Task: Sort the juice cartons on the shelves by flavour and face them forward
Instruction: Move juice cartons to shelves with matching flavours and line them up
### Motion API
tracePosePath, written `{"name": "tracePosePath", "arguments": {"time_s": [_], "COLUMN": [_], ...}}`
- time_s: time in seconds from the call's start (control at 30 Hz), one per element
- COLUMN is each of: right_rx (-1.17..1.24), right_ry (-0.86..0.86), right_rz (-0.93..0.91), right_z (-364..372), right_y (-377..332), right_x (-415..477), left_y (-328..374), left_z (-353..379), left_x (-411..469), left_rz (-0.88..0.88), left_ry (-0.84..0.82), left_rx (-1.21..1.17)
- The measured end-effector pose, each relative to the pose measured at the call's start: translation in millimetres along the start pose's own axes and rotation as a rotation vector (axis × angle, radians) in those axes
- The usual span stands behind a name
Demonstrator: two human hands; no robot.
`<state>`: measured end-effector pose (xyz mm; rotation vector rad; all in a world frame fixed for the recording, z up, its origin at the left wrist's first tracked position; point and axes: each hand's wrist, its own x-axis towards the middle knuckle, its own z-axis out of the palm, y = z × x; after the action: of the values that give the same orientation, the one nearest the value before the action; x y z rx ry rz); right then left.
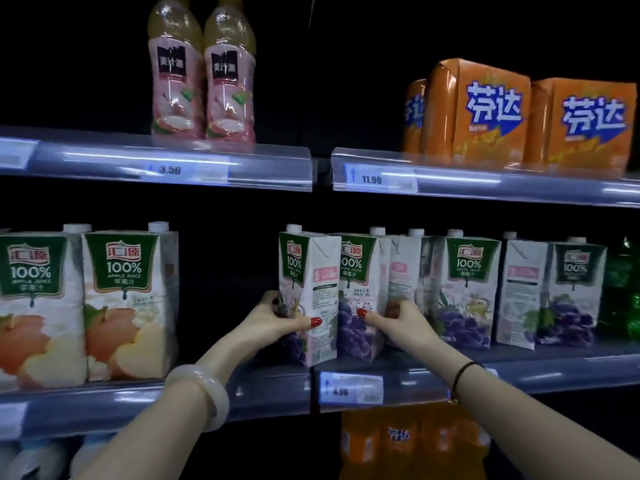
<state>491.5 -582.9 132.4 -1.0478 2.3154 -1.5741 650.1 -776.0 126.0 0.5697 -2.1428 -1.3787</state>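
On the middle shelf (540, 370) stand several grape juice cartons. My left hand (277, 318) grips the leftmost grape carton (311, 271), which is turned so its white side panel shows. My right hand (394, 322) holds the neighbouring grape carton (360, 271), thumb on its front. A third carton (403, 268) behind my right hand shows its side. Further right, one grape carton (467, 289) faces forward and another (568, 292) is angled with a side panel (521, 292) showing. Two apple juice cartons (128, 299) (34, 306) face forward at the left.
A dark gap separates the apple and grape cartons. The upper shelf (166, 164) carries two pink-labelled bottles (204, 84) and orange drink packs (485, 112). Green bottles (623, 289) stand at the far right. Orange bottles (408, 441) sit below, and price tags (351, 388) line the shelf edges.
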Motion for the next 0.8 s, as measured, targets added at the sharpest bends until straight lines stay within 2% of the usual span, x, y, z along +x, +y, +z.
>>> {"name": "tracePosePath", "arguments": {"time_s": [0.17,0.47,0.7,0.8], "right_rx": [0.037,0.120,0.143,0.156], "right_ry": [-0.029,-0.132,-0.113,-0.106], "right_rz": [-0.147,-0.166,-0.180,-0.186], "right_z": [-1,-7,-6,-6], "right_y": [12,18,21,20], "right_x": [5,12,10,9], "left_y": [0,11,7,6], "left_z": [13,35,36,42], "left_x": [-10,-29,-32,-37], "left_rz": [-0.021,0.011,-0.014,-0.002], "left_ry": [0.173,0.481,0.504,0.562], "left_rx": [0.003,0.156,0.142,0.144]}}
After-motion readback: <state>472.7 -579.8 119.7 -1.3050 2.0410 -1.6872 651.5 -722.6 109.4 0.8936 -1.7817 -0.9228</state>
